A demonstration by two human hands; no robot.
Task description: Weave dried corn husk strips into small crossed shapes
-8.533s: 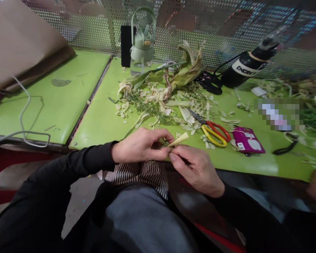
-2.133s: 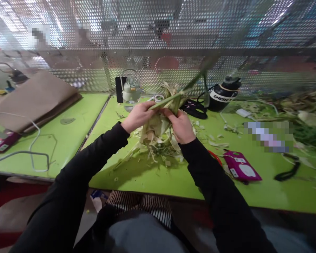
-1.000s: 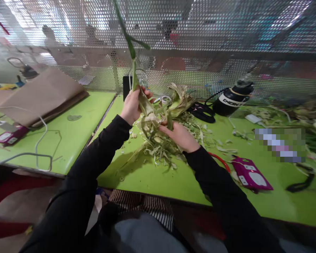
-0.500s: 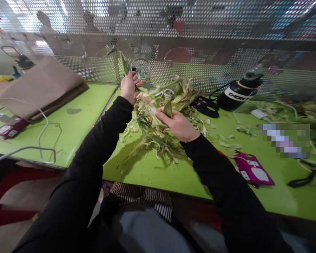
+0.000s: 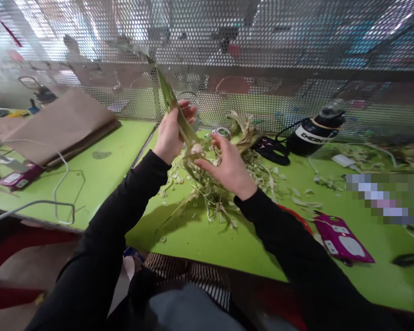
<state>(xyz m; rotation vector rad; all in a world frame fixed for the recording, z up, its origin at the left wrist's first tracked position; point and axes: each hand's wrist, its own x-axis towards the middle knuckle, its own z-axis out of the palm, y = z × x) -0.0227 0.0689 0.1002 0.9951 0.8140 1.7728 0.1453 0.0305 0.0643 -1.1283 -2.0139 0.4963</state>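
My left hand [image 5: 169, 135] is closed round a long green corn husk [image 5: 186, 128], with the thumb along it and the other fingers partly stretched out behind. The husk tilts, its leafy tip pointing up and left towards the mesh screen. A pale, rounded lump shows at its lower end. Close to that end is my right hand [image 5: 229, 168], thumb and fingers apart. Its thumb tip is beside the lump; whether it touches cannot be made out. Below both hands lies a heap of husk shreds and peelings [image 5: 215, 197].
A perforated metal screen [image 5: 279, 80] stands along the back. To the right are a black bottle [image 5: 308, 135] and a purple power strip [image 5: 347, 241]. A roll of tape [image 5: 222, 133] lies behind my right hand. A brown paper bag [image 5: 62, 122] lies at left, near white cables.
My right hand has opened and no longer grips the husk pieces. The left hand has loosened its fist into a thumb-side hold. The view has shifted slightly upward.
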